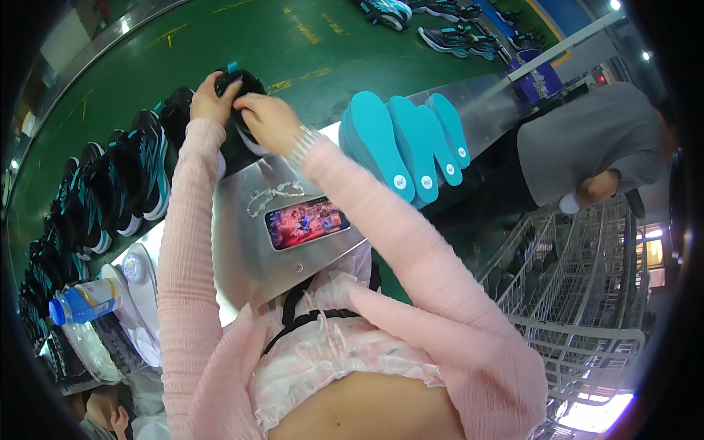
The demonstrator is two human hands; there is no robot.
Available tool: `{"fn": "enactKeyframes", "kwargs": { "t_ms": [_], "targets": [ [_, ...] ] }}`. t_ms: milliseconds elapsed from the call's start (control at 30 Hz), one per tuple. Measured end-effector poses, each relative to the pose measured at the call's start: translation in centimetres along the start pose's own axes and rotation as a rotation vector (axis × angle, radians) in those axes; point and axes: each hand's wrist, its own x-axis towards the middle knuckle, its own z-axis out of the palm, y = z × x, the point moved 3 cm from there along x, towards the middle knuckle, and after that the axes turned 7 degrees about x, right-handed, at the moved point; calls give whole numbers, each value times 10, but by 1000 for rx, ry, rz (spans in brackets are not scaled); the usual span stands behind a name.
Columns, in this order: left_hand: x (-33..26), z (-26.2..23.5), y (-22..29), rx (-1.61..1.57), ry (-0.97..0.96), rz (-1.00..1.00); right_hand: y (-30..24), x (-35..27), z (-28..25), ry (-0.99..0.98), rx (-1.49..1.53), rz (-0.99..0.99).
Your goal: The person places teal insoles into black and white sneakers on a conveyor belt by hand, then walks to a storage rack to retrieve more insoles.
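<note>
A black sneaker (pixel 251 83) with a teal tab and a pale sole is between my hands at the far edge of the metal bench (pixel 246 205). My left hand (pixel 213 103) is closed on its upper around the opening. My right hand (pixel 270 123) is bent against the sneaker's near side, fingers curled together; its fingertips touch the upper, and whether they pinch a small part is hidden. Right of my right hand lie several stacks of teal insoles (pixel 375 139) with round white stickers. A phone (pixel 308 222) with a lit screen lies near my right forearm, beside a beaded strap (pixel 273 195).
A long row of black and teal sneakers (pixel 150 165) runs along the left. Nearby are a blue-capped bottle (pixel 84 302) and white shoe-shaped pieces (pixel 139 312). More sneakers (pixel 445 42) stand at the far right. A person in grey (pixel 587 147) is beside wire racks (pixel 572 293).
</note>
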Motion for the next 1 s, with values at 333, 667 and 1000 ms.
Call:
{"fn": "enactKeyframes", "kwargs": {
  "t_ms": [333,667,1000],
  "targets": [
    [-3,26,84,1008,-1094,234,18,-230,-44,333,544,521],
    [14,63,-26,1169,-1117,348,28,-274,-48,410,688,558],
    [-6,-1,39,1019,-968,508,28,-270,-69,517,771,524]
  ]
}}
